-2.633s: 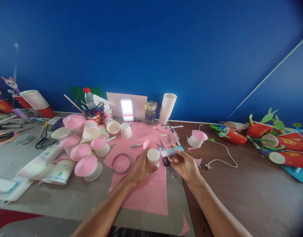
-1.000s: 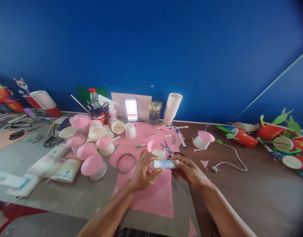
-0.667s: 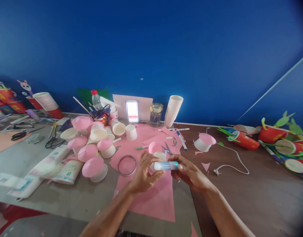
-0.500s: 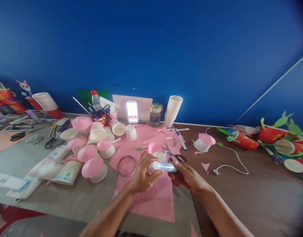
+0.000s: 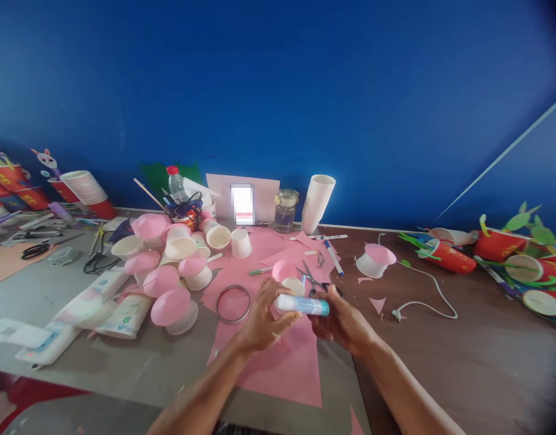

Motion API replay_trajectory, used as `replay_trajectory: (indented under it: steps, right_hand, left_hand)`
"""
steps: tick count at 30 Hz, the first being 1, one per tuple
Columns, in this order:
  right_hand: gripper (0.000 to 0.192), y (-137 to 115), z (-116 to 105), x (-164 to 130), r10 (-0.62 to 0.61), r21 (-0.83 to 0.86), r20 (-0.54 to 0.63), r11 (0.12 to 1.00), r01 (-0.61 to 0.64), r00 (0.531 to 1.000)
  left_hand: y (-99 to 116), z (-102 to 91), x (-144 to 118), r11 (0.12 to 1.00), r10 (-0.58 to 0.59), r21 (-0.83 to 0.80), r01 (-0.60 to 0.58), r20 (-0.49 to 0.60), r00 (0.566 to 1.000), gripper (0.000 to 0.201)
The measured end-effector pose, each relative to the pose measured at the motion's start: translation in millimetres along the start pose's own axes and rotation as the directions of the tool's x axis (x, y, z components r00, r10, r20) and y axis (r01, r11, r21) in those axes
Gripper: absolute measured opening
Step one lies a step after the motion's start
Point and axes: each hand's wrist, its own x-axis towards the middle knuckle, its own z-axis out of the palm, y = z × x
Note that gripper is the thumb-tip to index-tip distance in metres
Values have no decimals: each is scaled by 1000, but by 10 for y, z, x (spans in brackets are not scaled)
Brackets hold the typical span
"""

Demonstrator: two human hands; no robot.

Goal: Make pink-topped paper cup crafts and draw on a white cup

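Note:
A glue stick [image 5: 303, 305] with a white end and a teal end lies level across my hands. My left hand [image 5: 265, 317] is closed around its white end, thumb below and fingers above. At the teal end, my right hand [image 5: 345, 320] has its thumb raised and its fingers lower down, loosely apart beside the stick. Behind the glue stick, a white paper cup [image 5: 292, 284] and a pink paper circle [image 5: 284, 270] are partly hidden. Black-handled scissors [image 5: 313, 279] lie just beyond my right hand. Pink paper [image 5: 282, 380] spreads underneath.
Several paper cups with pink paper tops [image 5: 170, 307] crowd the left side. A tape ring [image 5: 232, 304] lies left of my hands. Behind stand a phone [image 5: 243, 204], a glass jar [image 5: 286, 211] and a cup stack [image 5: 318, 204]. A white cable [image 5: 434, 314] and red cups [image 5: 452, 257] are right.
My right thumb has lifted off the glue stick's teal end and moved up and right, leaving that end more exposed. My left hand keeps its hold nearly in place.

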Motion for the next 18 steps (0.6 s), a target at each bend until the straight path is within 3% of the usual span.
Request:
replay_trajectory:
  steps: [3,5,8,10,12,15,18]
  right_hand:
    - [70,-51,26,-68,-176,41,142,984,172,974]
    - [77,-23,60,-100,-201,20,212,979,202,956]
    - [54,74,119,-104,-235,33,225,972,234,946]
    - [42,94,145,-99,-312,79,149,950,303,938]
    - [40,46,143,-96,-394,121,0,912,392,919]
    - [38,-82,76,-80,-452,92,-236,871,483,860]
    - [35,-143,-31,-36,-497,24,-336,845,534,800]
  left_hand:
    - [-9,-21,-7,988,-86,-126,85,-2,996,23]
    - [15,-30,-11,976,-89,-197,94,33,996,27]
    - [37,-40,-13,958,-56,-273,82,104,993,38]
    - [1,-54,-11,952,-57,-293,88,114,992,52]
    - [-79,-72,-7,959,-82,-264,99,76,994,66]
    - [-221,-86,-10,977,-162,-137,163,23,987,73]
    - [-310,-58,-32,976,-217,-23,217,14,976,76]
